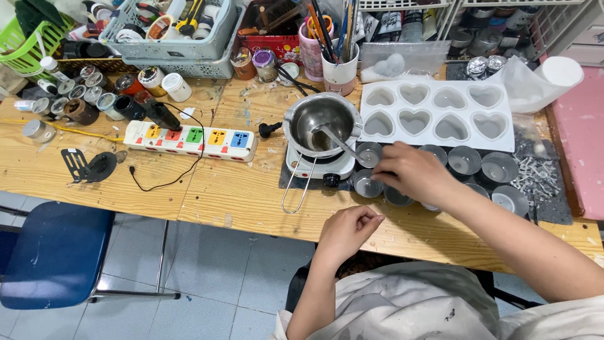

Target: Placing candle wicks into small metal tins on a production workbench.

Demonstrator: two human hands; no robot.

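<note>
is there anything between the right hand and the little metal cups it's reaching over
Nothing visible. The right hand is directly over the small metal cups, covering a couple of them; whether it touches one is hidden. The spoon resting in the steel pot lies just beside it, not across.

White heart mould [436,114], silver metal pot [321,123], white power strip [190,140] with multicoloured sockets, blue chair [53,253]

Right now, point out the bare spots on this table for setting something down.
Free: the bare wood in front of the power strip, running to the near table edge, left of the small hot plate. Also the strip by the left hand. Crowded: the small metal cups around the right hand, the heart mould, and the jars at back left.
</note>
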